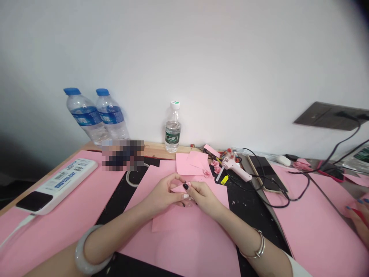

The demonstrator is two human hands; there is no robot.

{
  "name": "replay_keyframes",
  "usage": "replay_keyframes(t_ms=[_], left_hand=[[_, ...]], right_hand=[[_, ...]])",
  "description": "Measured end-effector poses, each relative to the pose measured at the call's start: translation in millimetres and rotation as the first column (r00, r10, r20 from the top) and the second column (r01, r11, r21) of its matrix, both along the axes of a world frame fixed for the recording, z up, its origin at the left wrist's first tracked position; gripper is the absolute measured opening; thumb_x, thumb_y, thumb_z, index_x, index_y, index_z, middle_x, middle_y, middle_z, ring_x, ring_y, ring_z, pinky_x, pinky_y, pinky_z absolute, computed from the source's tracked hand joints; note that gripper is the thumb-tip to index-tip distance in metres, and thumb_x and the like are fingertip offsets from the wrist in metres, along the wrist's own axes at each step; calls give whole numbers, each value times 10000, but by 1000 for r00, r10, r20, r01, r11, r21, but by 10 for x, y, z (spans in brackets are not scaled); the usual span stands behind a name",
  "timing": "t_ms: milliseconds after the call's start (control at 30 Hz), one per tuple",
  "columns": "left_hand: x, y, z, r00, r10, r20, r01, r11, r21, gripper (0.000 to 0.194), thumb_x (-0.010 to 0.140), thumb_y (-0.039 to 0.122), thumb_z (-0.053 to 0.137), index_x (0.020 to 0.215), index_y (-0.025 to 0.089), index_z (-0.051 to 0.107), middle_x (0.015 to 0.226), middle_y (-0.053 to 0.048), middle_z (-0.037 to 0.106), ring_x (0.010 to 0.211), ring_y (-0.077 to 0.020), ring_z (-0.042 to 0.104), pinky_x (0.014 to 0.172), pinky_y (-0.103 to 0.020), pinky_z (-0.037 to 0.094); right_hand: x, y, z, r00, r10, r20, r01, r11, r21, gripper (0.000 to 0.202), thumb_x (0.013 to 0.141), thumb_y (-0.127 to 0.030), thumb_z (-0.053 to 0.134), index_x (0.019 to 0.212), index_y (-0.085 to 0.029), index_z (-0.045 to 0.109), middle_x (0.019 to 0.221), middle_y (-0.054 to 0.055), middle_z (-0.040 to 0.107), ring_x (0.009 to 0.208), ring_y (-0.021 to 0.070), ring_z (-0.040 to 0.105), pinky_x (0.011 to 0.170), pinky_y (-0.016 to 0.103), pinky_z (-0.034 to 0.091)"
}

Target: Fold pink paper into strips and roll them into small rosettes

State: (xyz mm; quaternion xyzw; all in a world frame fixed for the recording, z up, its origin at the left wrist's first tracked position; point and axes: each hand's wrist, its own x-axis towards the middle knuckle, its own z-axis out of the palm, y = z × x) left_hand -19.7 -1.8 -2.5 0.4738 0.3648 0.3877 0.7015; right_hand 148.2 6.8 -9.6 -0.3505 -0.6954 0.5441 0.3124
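Left hand: the left hand (165, 194) reaches in from the lower left, forearm angled across the desk, wrist low, fingers curled around the far side of a small folded piece of pink paper (178, 188), thumb laid along its near side.
Right hand: the right hand (205, 195) comes in from the lower right and meets the left, its dark-nailed thumb pressed on the paper's right end; both hands grasp the same piece.
Folded paper: plain pale pink, small, with a pointed corner and a straight edge showing; the fingers hide the rest. It is held just above the large pink sheets (196, 246), in the middle of the desk.
Wrists: a pale bangle (82, 250) on the left, a silver bracelet (261, 246) on the right.
Beyond the fingers: pink paper squares (184, 166), overlapping, with a pink paper rose (206, 173) at their right edge.
Right of the squares: a pale pink glue gun (238, 171) lying on its side, then a smartphone (266, 174) with a black cable across it.
Left side: a white power bank (62, 184) on pink paper.
By the wall: a small green-labelled water bottle (173, 130) upright, two blue-capped bottles (111, 115) farther left.
Far right: a co-worker's blue-nailed hand (360, 223), partly cut off.
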Motion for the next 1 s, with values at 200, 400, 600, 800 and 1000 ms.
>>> replay_keyframes(t_ms=[200,400,600,800,1000], left_hand=[[38,-32,-14,989,96,-116,-88,994,72,256,708,143,683,926,172,551,858,-31,675,612,-183,705,607,-321,565],[36,-35,-45,976,175,-130,-156,977,143,204,732,171,661,933,164,628,942,-46,677,693,-166,683,681,-317,568],[22,-57,-55,949,206,-238,-158,966,206,68,747,213,656,782,155,653,769,-23,650,760,-200,640,704,-317,543],[30,-51,-46,933,239,-268,-191,962,193,190,714,258,690,621,172,547,634,23,550,677,-179,598,645,-296,519],[38,-49,-34,928,245,-281,-203,964,171,264,699,258,699,578,183,478,594,43,483,656,-178,593,628,-294,510]], right_hand=[[12,-6,-10,961,-250,122,229,960,164,209,887,-294,473,705,-190,480,588,-33,479,511,113,429,482,225,317],[-5,-27,-11,945,-292,148,264,947,184,136,854,-277,531,746,-195,516,610,-20,565,523,121,499,489,219,358],[-18,-38,-4,932,-310,190,270,940,209,181,875,-305,517,751,-184,568,576,-11,581,513,129,491,483,229,348],[-25,-29,-37,944,-286,162,256,949,183,193,869,-247,462,692,-192,515,588,-10,556,535,130,490,497,230,351],[-27,-22,-37,948,-286,141,260,950,175,184,853,-217,445,676,-196,491,581,-19,522,521,124,463,497,232,338]])
